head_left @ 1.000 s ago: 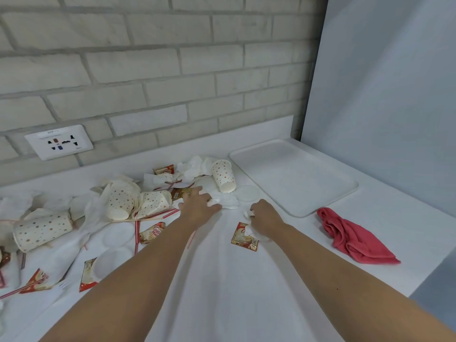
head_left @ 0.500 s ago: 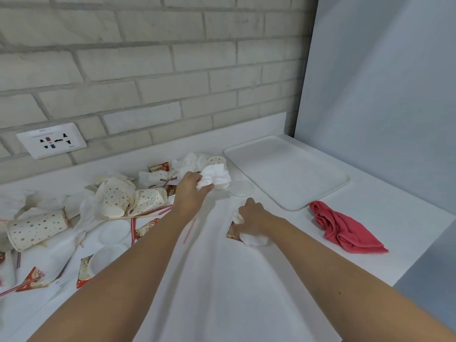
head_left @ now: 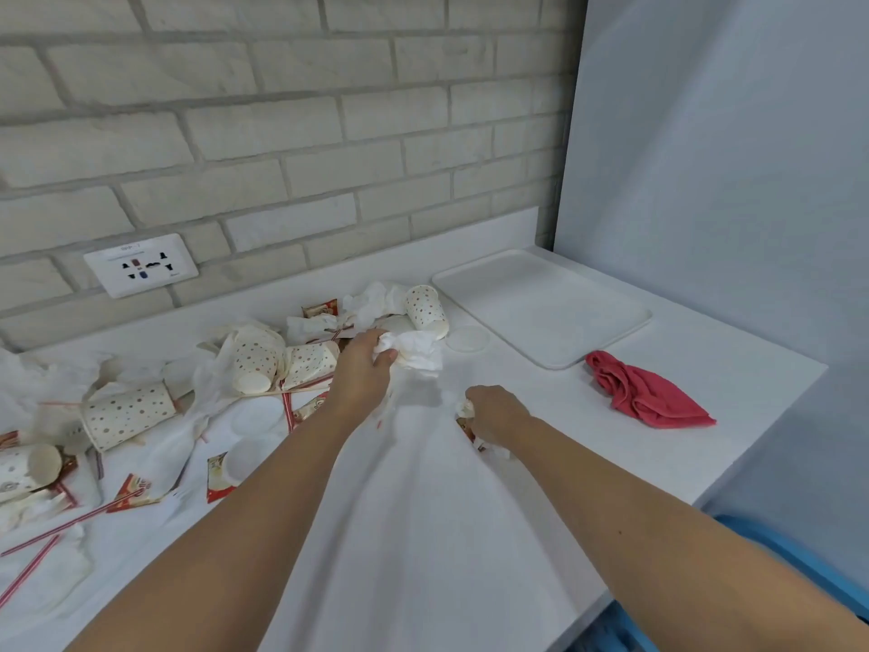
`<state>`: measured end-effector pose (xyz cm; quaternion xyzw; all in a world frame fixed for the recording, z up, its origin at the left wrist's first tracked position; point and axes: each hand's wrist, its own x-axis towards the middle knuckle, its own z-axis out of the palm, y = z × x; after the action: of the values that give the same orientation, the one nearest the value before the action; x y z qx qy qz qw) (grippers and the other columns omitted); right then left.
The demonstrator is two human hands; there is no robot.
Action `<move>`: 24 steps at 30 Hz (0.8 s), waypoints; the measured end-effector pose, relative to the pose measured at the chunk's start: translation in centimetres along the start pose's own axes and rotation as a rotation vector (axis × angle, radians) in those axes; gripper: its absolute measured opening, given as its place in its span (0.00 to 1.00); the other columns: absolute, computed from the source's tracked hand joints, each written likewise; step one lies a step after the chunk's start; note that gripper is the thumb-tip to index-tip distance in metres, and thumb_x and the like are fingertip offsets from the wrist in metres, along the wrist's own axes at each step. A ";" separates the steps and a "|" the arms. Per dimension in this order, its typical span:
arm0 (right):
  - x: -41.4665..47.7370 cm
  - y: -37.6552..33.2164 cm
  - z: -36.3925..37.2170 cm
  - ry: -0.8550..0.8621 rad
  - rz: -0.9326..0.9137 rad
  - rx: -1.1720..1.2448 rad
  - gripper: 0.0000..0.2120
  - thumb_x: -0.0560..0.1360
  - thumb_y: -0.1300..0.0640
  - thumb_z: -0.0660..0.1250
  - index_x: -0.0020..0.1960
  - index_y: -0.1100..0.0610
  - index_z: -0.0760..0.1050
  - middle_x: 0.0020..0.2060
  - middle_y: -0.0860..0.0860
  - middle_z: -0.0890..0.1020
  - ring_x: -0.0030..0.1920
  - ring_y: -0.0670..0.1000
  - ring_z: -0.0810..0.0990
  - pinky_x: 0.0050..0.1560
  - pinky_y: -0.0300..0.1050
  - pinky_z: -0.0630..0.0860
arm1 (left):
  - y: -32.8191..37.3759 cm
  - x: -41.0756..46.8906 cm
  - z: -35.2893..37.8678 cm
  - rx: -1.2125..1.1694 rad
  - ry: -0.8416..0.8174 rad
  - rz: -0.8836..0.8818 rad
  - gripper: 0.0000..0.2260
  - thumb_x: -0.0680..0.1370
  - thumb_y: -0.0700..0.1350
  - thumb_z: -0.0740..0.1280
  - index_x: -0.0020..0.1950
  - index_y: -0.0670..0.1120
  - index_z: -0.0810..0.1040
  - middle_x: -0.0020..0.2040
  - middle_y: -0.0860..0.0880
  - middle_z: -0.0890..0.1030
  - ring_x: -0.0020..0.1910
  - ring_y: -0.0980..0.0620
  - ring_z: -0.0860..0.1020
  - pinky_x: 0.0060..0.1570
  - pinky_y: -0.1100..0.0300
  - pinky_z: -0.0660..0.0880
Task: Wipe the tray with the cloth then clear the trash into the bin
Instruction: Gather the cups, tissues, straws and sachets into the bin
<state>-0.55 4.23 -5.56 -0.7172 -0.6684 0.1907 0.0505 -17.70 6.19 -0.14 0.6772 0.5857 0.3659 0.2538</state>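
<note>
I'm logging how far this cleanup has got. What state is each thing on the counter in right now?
Tray: bare, flat on the counter.
Red cloth: crumpled beside the tray, untouched.
Left hand: closed on a crumpled napkin.
Right hand: closed on small scraps.
Paper cups: tipped over, scattered.
Straws: loose on the counter.

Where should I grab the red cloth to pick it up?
Pinch the red cloth at its bunched, folded end nearest the tray, coming straight down from above. The folds there stand up thick, so fingers can close on them; the far corner lies flat on the counter and is harder to catch.
</note>
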 end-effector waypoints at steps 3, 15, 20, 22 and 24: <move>-2.4 0.2 0.1 -0.002 0.014 -0.036 0.04 0.77 0.62 0.59 0.48 0.54 0.66 0.58 0.55 0.77 0.48 0.53 0.71 0.44 0.43 0.67 | -0.1 -2.1 0.0 0.013 -0.071 0.006 0.13 0.81 0.41 0.58 0.64 0.39 0.69 0.55 0.47 0.71 0.57 0.46 0.72 0.51 0.61 0.65; -14.8 5.6 -1.8 -0.070 0.099 0.267 0.18 0.69 0.61 0.70 0.32 0.55 0.60 0.32 0.48 0.66 0.31 0.46 0.63 0.31 0.38 0.59 | 4.6 -10.5 4.7 -0.106 -0.399 0.167 0.02 0.79 0.39 0.59 0.51 0.43 0.69 0.45 0.44 0.77 0.42 0.49 0.74 0.39 0.61 0.68; -19.9 9.6 -2.3 -0.075 0.150 0.235 0.12 0.69 0.60 0.70 0.35 0.55 0.67 0.34 0.48 0.73 0.34 0.48 0.70 0.32 0.38 0.64 | 7.8 -15.0 8.2 -0.169 -0.531 0.310 0.11 0.77 0.35 0.56 0.48 0.50 0.74 0.48 0.49 0.78 0.45 0.52 0.75 0.38 0.63 0.71; -21.7 11.6 -2.4 -0.070 0.183 0.187 0.09 0.70 0.59 0.71 0.38 0.56 0.70 0.37 0.49 0.75 0.38 0.50 0.72 0.32 0.39 0.65 | 8.9 -16.8 10.0 -0.181 -0.586 0.328 0.11 0.76 0.37 0.56 0.44 0.48 0.75 0.44 0.49 0.79 0.43 0.51 0.75 0.36 0.64 0.71; -22.9 13.6 -2.2 -0.058 0.234 0.180 0.10 0.70 0.58 0.71 0.38 0.56 0.70 0.36 0.49 0.74 0.38 0.51 0.72 0.32 0.39 0.64 | 9.7 -18.4 11.4 -0.176 -0.641 0.329 0.09 0.75 0.37 0.55 0.39 0.47 0.72 0.38 0.51 0.76 0.38 0.51 0.73 0.28 0.70 0.69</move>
<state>12.23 -19.17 -3.29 -0.7770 -0.5615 0.2751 0.0727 -3.61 -12.65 -3.12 0.8180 0.3265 0.2201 0.4192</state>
